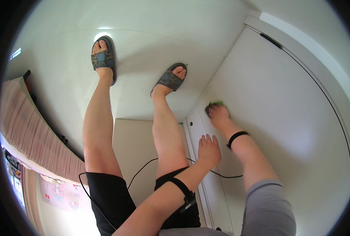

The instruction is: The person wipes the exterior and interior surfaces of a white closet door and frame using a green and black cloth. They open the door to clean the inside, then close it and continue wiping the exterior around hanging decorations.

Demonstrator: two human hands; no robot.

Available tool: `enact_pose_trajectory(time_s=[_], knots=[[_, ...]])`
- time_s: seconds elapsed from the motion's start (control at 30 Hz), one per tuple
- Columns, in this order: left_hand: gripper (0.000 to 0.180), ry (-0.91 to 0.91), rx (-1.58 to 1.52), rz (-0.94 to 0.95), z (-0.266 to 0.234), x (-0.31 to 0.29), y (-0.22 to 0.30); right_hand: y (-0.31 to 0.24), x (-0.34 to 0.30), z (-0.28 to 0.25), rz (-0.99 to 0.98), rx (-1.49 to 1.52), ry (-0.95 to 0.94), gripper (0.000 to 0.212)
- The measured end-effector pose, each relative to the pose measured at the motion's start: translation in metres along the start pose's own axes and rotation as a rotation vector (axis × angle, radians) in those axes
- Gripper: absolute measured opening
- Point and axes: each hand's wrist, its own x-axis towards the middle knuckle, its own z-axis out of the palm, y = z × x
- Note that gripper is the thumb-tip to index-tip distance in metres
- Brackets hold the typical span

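Observation:
My right hand (219, 115) presses a small dark pad with a green edge (208, 107) against the white cabinet door (277, 90), low and toward its left side. Fingers cover most of the pad, so I cannot tell its exact kind. Nearer to me, my left hand (209, 151) holds nothing. Its fingers are stretched out and slightly apart, close to the narrow white panel beside the door; whether they touch it I cannot tell.
My feet, in dark patterned slides (103, 58), stand on a glossy pale floor (143, 19). A thin black cable (143, 163) loops past my knees. Pink pleated fabric (33, 122) hangs at the left. A dark handle strip (270, 41) edges the door's top.

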Motion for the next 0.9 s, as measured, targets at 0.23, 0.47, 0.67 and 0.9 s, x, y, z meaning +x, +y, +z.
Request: enact_pose_trajectory(time_s=[0.23,0.47,0.67,0.9], knots=[[0.063,0.030,-0.713,0.329,0.026,0.015,0.006,0.197,-0.117,-0.096,0.751,-0.065,0.281,0.068],[0.071,-0.008,-0.429,0.231,0.012,0.007,-0.008,0.047,-0.106,-0.038,0.431,0.170,0.197,0.074],[0.067,0.266,-0.406,0.238,-0.011,-0.004,-0.015,-0.013,-0.155,-0.011,0.138,0.209,-0.039,0.058],[0.067,0.221,-0.444,0.374,-0.051,-0.014,0.040,0.188,-0.212,-0.109,0.749,0.010,0.226,0.063]])
